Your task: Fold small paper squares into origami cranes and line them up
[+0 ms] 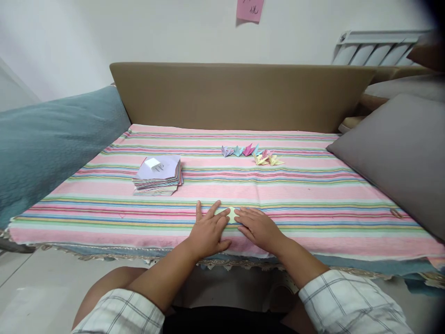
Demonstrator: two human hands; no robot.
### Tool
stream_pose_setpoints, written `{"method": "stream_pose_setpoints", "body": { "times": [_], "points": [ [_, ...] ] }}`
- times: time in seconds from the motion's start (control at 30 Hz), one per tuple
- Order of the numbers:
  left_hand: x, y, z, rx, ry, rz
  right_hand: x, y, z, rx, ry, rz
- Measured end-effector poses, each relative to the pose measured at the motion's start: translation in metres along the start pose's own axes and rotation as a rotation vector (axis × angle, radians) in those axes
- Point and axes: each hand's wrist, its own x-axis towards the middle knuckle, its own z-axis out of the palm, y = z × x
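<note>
A small piece of pale green paper (231, 215) lies flat on the striped cloth, partly covered by fingers from both sides. My left hand (208, 232) is open, its fingers spread and two of them resting on the paper's left part. On the other side, my right hand (259, 228) lies open with its fingertips on the paper's right edge. How the paper is folded cannot be made out under the fingers.
A stack of coloured paper sheets (158, 183) sits at the left, with a white plug adapter (153, 163) on top. Several folded paper cranes (248, 150) stand farther back. A grey cushion (399, 153) leans at the right, and a brown backrest (239, 97) rises behind.
</note>
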Motion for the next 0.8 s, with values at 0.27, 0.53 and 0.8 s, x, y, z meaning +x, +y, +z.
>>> {"method": "stream_pose_setpoints", "body": {
  "times": [0.27,0.53,0.8],
  "points": [
    [0.018,-0.008,-0.009,-0.061,-0.006,-0.009,0.012,0.009,-0.003,0.014,-0.036,-0.004],
    [0.034,-0.015,-0.008,-0.125,-0.031,-0.08,0.017,0.004,-0.005,-0.019,-0.001,0.013],
    [0.041,-0.013,-0.005,-0.109,0.029,-0.096,0.019,0.001,-0.006,-0.023,0.062,0.095]
  ]
}}
